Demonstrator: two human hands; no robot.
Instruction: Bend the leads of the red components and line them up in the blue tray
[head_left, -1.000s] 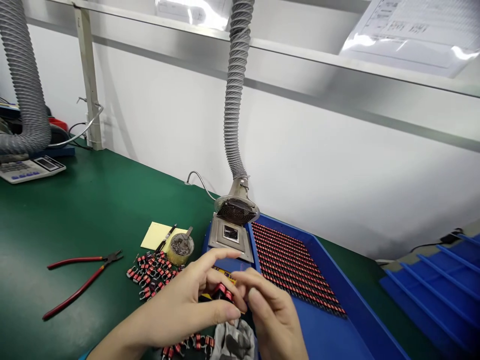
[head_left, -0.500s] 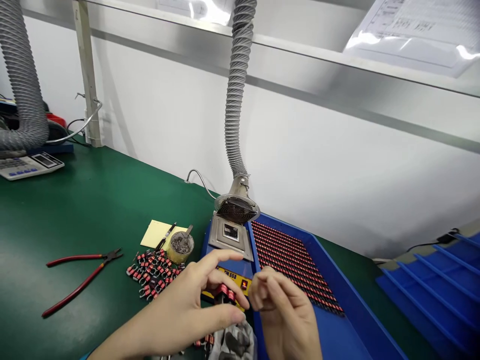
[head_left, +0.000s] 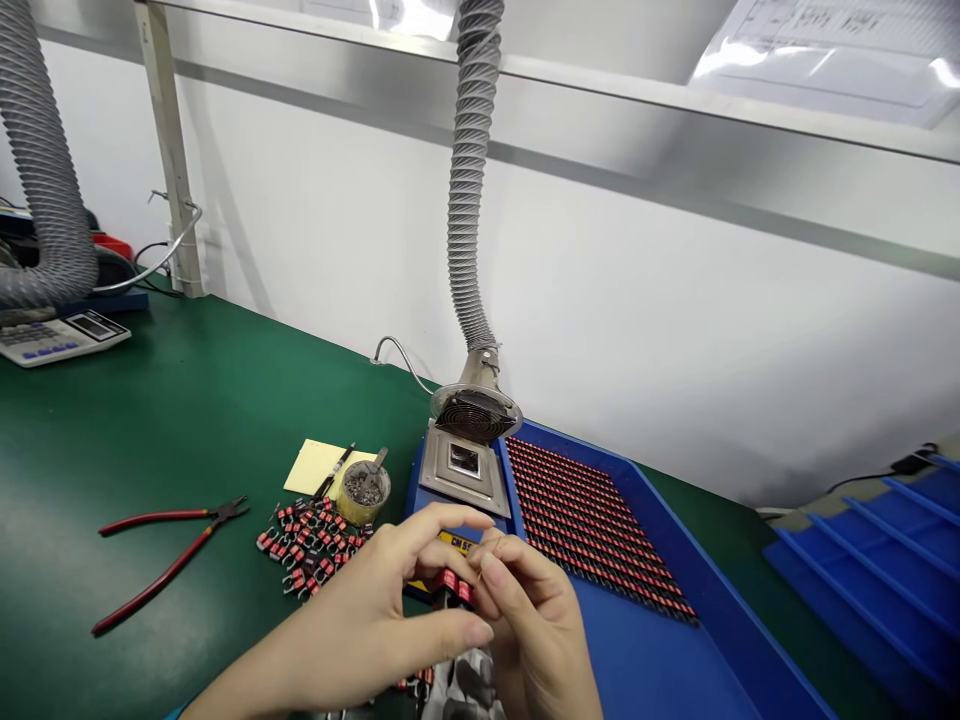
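Note:
My left hand (head_left: 375, 610) curls around a small red-and-black coil part (head_left: 451, 582), its thumb and forefinger spread wide. The fingertips of my right hand (head_left: 531, 620) are pinched together beside that part, right against my left fingers. What the pinch holds, if anything, is too small to make out. Below the hands, a crumpled grey-white piece with dark patches (head_left: 466, 690) is partly covered. A pile of similar red-and-black parts (head_left: 311, 545) lies left of my left hand. Behind both hands stands a blue machine with a metal top plate (head_left: 439, 478) and a shiny square opening.
Red-handled pliers (head_left: 176, 565) lie splayed on the green table (head_left: 247, 400). A tub of grey bits (head_left: 362, 512), a pen (head_left: 337, 466) and yellow paper (head_left: 309, 465) sit nearby. A blue tray (head_left: 637, 665) holds rows of parts. An extractor hose (head_left: 472, 200) hangs over the machine.
My right hand has moved left, and its pinched fingertips now meet my left fingers at the red-and-black part. My left hand keeps nearly the same pose.

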